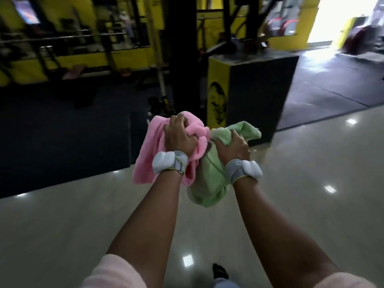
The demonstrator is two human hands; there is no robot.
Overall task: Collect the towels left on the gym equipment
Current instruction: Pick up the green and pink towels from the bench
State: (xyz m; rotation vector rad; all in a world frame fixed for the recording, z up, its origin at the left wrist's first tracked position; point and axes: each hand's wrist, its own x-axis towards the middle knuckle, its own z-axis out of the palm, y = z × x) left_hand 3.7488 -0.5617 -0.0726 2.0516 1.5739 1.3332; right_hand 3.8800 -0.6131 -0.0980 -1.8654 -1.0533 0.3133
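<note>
My left hand (179,135) grips a bunched pink towel (149,154), which hangs down past my wrist. My right hand (232,147) grips a crumpled light green towel (209,183), part of it sticking up above my fingers and the rest drooping below. The two towels touch in front of me, above the pale glossy floor. Another pink cloth (72,72) lies far off at the left, low among blurred equipment by the yellow wall.
A yellow and black box (249,88) stands just ahead to the right, beside a black pillar (180,59). Dark rubber matting (62,132) covers the floor at left and ahead. Racks and bars line the yellow wall. A bright doorway (324,17) opens at the upper right.
</note>
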